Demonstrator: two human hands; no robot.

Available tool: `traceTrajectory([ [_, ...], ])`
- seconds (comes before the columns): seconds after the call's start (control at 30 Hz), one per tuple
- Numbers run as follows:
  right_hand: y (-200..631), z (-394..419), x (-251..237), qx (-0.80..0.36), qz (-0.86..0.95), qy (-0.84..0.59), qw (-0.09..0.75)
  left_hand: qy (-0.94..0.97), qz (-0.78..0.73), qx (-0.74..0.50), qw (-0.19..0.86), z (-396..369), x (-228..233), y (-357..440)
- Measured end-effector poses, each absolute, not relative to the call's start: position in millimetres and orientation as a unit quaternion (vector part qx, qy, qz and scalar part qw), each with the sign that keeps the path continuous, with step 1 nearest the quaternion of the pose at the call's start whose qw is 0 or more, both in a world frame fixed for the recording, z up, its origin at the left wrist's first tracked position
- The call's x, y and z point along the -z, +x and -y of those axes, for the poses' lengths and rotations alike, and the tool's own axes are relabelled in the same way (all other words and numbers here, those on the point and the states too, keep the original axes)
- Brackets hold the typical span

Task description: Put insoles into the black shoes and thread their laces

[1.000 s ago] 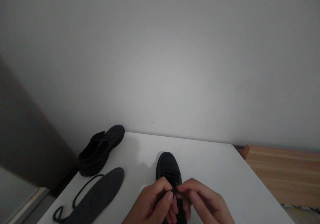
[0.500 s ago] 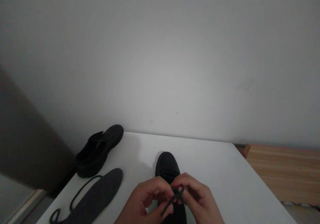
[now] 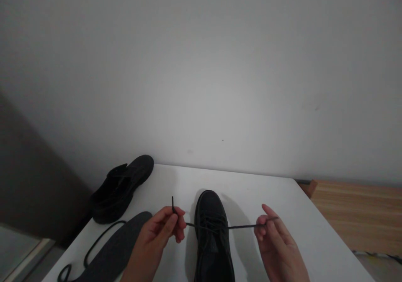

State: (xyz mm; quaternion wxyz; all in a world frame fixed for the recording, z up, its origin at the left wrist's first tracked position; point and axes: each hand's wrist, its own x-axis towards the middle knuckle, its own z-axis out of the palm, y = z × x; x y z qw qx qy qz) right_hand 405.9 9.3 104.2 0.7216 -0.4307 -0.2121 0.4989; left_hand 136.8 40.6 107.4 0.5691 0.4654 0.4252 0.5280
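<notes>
A black lace-up shoe (image 3: 211, 204) stands on the white table, toe pointing away from me. Its dark shoelace (image 3: 241, 227) stretches out sideways from the top of the lacing to both hands. My left hand (image 3: 166, 227) pinches one end left of the shoe, and a short tip sticks up above the fingers. To the right of the shoe, my right hand (image 3: 276, 240) pinches the other end between thumb and fingers, with its index finger raised. Both hands are apart from the shoe itself.
A second black shoe (image 3: 121, 190), its tongue raised, rests at the table's back left. Near it lie a dark grey insole (image 3: 116, 248) and a loose black lace (image 3: 99, 241). The white table (image 3: 260, 190) meets a wall behind; a wooden surface (image 3: 345, 215) lies to the right.
My hands have moved apart from close together over the shoe, one to each side. The shoelace ends are now drawn out left and right, and the shoe's lacing and opening show.
</notes>
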Motion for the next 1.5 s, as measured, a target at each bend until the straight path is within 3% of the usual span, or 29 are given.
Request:
traceTrajectory([
  [0.2,409,2,-106,-0.521,0.327,-0.454,0.645,0.637,-0.485,-0.410,0.438,-34,-99,129],
  [0.4,410,-1,-100,-0.359,0.571,-0.529,0.516,0.800,-0.408,-0.358,0.255,-32,-100,132],
  [0.63,401,-4,-95,-0.284,0.708,-0.500,0.410,0.854,-0.383,-0.314,0.161,-30,-102,136],
  [1.03,397,-2,-101,-0.212,0.770,-0.484,0.359,0.880,-0.381,-0.280,0.050,-33,-101,141],
  [1.5,397,-4,-99,-0.147,0.794,-0.475,0.349,0.882,-0.381,-0.277,0.038,-31,-107,144],
])
